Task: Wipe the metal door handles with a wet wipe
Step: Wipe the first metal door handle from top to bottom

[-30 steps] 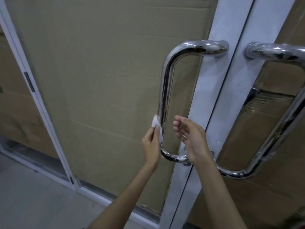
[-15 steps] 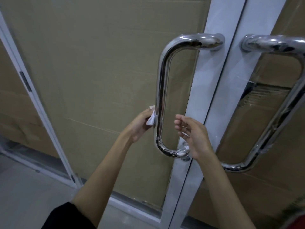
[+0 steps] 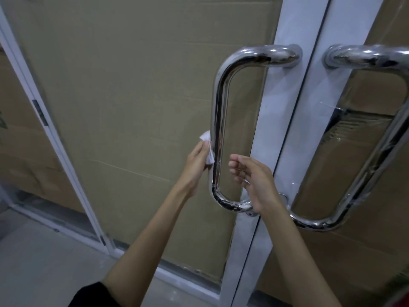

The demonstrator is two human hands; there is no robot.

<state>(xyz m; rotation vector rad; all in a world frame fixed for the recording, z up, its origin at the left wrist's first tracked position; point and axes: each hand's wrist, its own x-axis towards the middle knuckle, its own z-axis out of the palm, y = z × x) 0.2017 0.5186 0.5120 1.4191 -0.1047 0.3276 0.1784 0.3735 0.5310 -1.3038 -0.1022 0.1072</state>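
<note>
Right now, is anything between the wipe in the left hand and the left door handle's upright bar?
Nothing visible. The left hand holds the wet wipe right against the outer side of the left handle. The right hand hovers open on the bar's other side, clear of the wipe.

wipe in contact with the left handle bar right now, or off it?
Touching. In the head view the wet wipe, held by the left hand, lies pressed against the outer side of the left door handle, with no gap showing between them.
</note>
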